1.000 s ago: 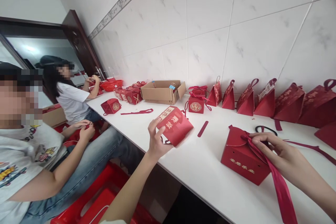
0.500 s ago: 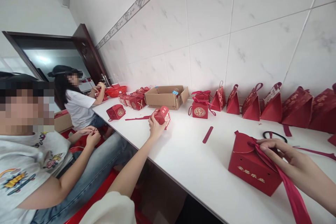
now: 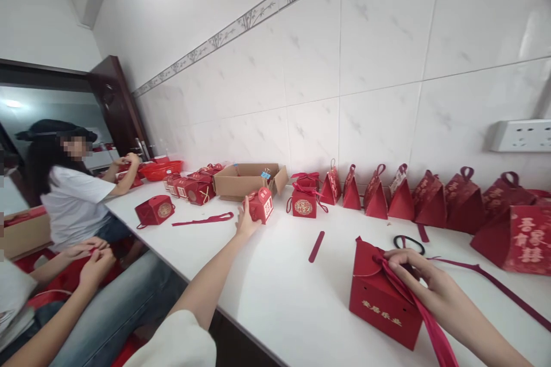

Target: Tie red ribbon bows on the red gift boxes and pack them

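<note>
My left hand [image 3: 247, 222] reaches across the white table and grips a small red gift box [image 3: 263, 206] with a pale printed panel, in front of an open cardboard carton [image 3: 236, 186]. Nearer to me, my right hand [image 3: 415, 275] pinches a dark pink ribbon [image 3: 434, 330] at the top of a larger red gift box [image 3: 381, 304]. That box has gold characters on its front and small holes in its side. Its ribbon hangs down over the near side. To the right of my left hand stands a ribbon-tied red box [image 3: 304, 205].
Peaked red boxes [image 3: 374, 200] line the tiled wall. A red strip [image 3: 316, 246], a black ring [image 3: 408, 243] and loose ribbons [image 3: 202, 219] lie on the table [image 3: 275, 281]. Another red box [image 3: 155, 210] stands at left. Two people sit along the left; one person's hands [image 3: 92, 258] are close by.
The view has turned to the right. My left hand has carried the small red box slightly right and closer to the carton. My right hand stays at the larger box's ribbon.
</note>
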`<state>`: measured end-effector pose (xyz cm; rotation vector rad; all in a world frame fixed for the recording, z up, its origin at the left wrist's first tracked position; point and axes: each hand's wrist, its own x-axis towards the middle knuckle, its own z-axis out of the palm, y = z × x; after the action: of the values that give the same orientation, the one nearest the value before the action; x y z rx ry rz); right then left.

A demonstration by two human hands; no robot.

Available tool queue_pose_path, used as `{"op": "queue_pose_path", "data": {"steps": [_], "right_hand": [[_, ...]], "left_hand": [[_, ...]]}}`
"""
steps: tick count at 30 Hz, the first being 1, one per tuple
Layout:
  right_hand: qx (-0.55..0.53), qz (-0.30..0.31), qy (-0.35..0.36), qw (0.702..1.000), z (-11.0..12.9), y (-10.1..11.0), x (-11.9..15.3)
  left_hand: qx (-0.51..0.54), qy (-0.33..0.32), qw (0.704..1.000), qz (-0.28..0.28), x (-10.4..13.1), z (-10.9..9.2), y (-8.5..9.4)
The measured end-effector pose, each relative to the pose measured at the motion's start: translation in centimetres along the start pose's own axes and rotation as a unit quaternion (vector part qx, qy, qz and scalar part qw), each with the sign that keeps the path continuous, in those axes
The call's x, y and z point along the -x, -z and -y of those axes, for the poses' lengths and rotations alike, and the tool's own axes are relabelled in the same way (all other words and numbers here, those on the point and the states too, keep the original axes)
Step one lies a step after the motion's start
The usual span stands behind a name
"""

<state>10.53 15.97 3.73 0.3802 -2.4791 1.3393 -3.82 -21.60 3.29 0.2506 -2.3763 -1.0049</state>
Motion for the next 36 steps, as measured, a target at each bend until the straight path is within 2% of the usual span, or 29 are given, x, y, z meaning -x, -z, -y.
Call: {"op": "queue_pose_path", "data": {"steps": [2,4,6,7,8,9,11,13,15,20,24,27,29,31,34,36], "right_hand": [[0.002,-0.002,-0.003,1.000,0.3,0.0,0.0],[0.001,-0.002,-0.003,1.000,0.4,-0.1,-0.1],[-0.004,0.000,-0.001,1.000,0.4,-0.2,-0.1],[-0.008,0.001,-0.001,1.000,0.3,-0.2,-0.1],[-0.012,0.002,-0.001,1.000,0.2,-0.2,-0.1],[-0.016,0.001,-0.003,1.000,0.1,-0.2,0.0],[-0.022,-0.001,-0.007,1.000,0.0,-0.1,0.0],[-0.023,-0.012,-0.011,1.000,0.1,0.0,0.1],[-0.018,-0.029,-0.008,0.999,0.3,0.2,0.1],[-0.005,-0.044,0.006,0.999,1.4,0.1,0.1],[-0.014,-0.047,0.010,0.999,1.8,0.0,0.1],[-0.030,-0.036,-0.002,0.999,1.7,0.2,-0.1],[-0.044,-0.033,-0.015,0.998,1.7,0.2,-0.2],[-0.066,-0.036,-0.026,0.997,1.8,0.2,-0.3],[-0.115,-0.026,-0.034,0.992,1.8,0.2,-0.3],[-0.143,-0.009,-0.037,0.989,1.9,0.3,-0.3]], "left_hand": [[0.019,-0.011,1.000,-0.022,0.7,-1.5,-0.5],[0.045,-0.062,0.997,-0.018,2.7,-3.8,-1.6],[0.087,-0.188,0.977,0.048,6.0,-7.0,-3.0],[0.101,-0.231,0.964,0.082,7.9,-8.8,-3.7],[0.117,-0.284,0.942,0.133,9.7,-10.6,-4.2],[0.148,-0.350,0.903,0.202,11.3,-12.3,-4.7],[0.173,-0.394,0.857,0.284,13.7,-15.3,-5.3],[0.167,-0.390,0.855,0.298,14.7,-17.0,-5.5],[0.169,-0.377,0.855,0.314,14.8,-17.6,-5.6],[0.220,-0.345,0.830,0.380,13.9,-16.8,-5.8],[0.271,-0.268,0.822,0.423,13.4,-16.4,-5.7],[0.319,-0.208,0.793,0.475,13.0,-16.3,-5.5],[0.327,-0.191,0.778,0.502,12.8,-16.3,-5.3],[0.303,-0.194,0.786,0.503,12.8,-16.3,-5.2],[0.244,-0.230,0.813,0.476,13.1,-16.4,-5.0],[0.223,-0.249,0.818,0.469,13.1,-16.4,-4.9]]}}
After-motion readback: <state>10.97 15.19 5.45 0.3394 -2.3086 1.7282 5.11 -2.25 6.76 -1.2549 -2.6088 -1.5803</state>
